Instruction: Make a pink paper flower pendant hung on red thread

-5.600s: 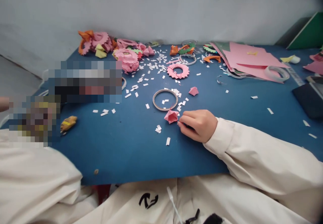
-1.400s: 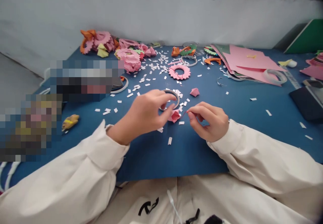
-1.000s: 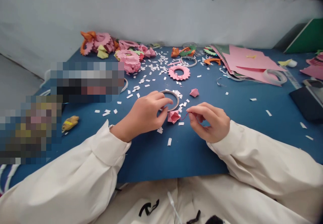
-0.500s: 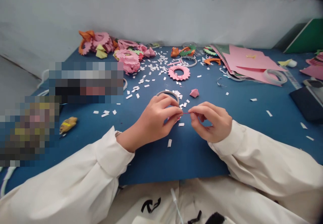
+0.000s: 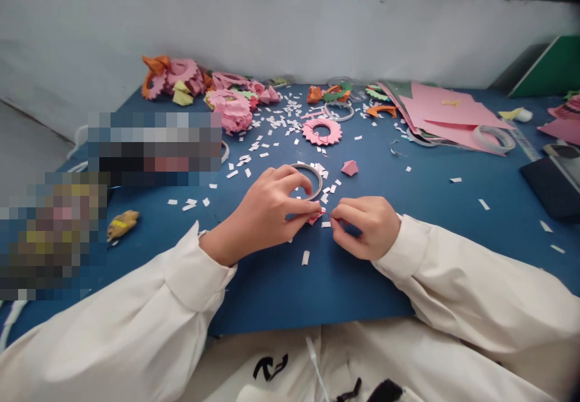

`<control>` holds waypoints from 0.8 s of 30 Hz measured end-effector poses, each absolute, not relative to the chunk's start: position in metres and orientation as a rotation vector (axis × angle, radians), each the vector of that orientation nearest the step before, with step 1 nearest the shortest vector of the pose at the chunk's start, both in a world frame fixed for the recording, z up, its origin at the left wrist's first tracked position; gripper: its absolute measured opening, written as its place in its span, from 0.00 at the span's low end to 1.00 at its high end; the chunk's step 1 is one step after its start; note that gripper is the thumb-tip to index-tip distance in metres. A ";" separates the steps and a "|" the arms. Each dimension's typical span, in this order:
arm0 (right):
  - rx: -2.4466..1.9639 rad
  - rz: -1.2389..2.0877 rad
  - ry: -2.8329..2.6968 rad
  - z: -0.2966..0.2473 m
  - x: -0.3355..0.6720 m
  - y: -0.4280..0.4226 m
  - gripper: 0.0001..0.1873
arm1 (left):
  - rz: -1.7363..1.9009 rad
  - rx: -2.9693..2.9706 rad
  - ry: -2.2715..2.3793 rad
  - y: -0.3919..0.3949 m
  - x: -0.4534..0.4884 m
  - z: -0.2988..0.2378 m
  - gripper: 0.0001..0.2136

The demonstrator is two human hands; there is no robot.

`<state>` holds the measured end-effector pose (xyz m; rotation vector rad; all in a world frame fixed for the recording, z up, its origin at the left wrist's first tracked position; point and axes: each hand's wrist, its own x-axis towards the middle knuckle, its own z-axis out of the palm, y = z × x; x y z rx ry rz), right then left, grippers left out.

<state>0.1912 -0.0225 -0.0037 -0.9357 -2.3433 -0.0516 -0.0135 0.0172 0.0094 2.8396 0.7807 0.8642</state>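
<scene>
Over the blue table [image 5: 267, 281], my left hand [image 5: 276, 211] pinches a thin red string [image 5: 327, 213] between thumb and index finger, its other fingers curled above. My right hand [image 5: 366, 228], thumb and index finger closed together, grips the same string a short way to the right. A small pink piece [image 5: 314, 219] shows just under my left fingertips, mostly hidden by them. Behind my left hand lies a roll of tape [image 5: 319, 178], partly covered. A pink folded paper star [image 5: 350, 168] rests beyond my right hand.
White paper slips [image 5: 306, 258] are scattered about. A pink scalloped paper ring [image 5: 321, 131] lies farther back, with crumpled pink paper shapes [image 5: 231, 110] at the back left. Pink sheets [image 5: 453, 115] and a clear tape roll [image 5: 495, 139] are at the right. Two areas on the left are blurred.
My right hand has moved slightly down and left, its fingers more curled. The string between the hands has gone from taut to slack. My left index fingertip has lowered a little.
</scene>
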 end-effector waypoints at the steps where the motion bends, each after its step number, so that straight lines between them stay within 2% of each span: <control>1: -0.932 -0.054 -2.361 -0.004 0.191 -0.022 0.06 | 0.855 2.807 0.779 0.017 -0.014 0.009 0.09; 11: -0.843 -0.107 -2.351 -0.005 0.192 -0.023 0.08 | 0.732 2.659 0.832 0.015 -0.016 0.006 0.08; 24: -0.728 -0.255 -2.445 -0.003 0.191 -0.024 0.09 | 0.639 2.768 0.818 0.014 -0.017 0.010 0.09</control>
